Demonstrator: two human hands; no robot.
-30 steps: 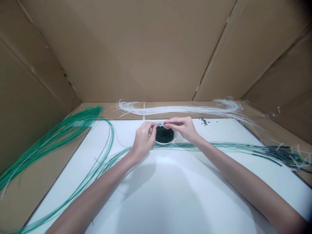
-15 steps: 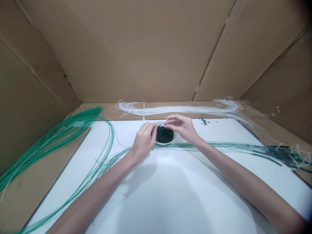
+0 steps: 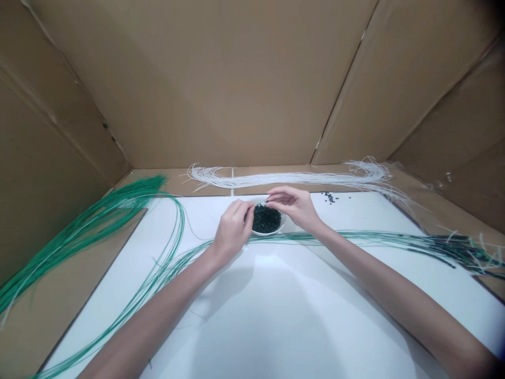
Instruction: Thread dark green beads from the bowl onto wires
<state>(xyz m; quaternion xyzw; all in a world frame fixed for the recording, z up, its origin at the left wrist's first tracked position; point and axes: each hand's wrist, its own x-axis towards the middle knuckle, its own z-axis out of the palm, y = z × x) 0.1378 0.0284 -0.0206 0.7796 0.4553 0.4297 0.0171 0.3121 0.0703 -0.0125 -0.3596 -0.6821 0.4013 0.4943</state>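
Note:
A small white bowl full of dark green bits stands near the far side of the white board. At the bowl's left rim is my left hand, its thumb and fingers pinched together. My right hand hangs over the upper right rim, thumb and index finger pinched. Whatever lies between the fingertips of either hand is too small to make out. Long green strands run just below the bowl and pass behind both forearms.
Green strands lie in a thick bundle at the left. White strands stretch along the back. Dark bits are scattered right of the bowl. Dark-tipped ends lie at the right. Cardboard walls surround the white board.

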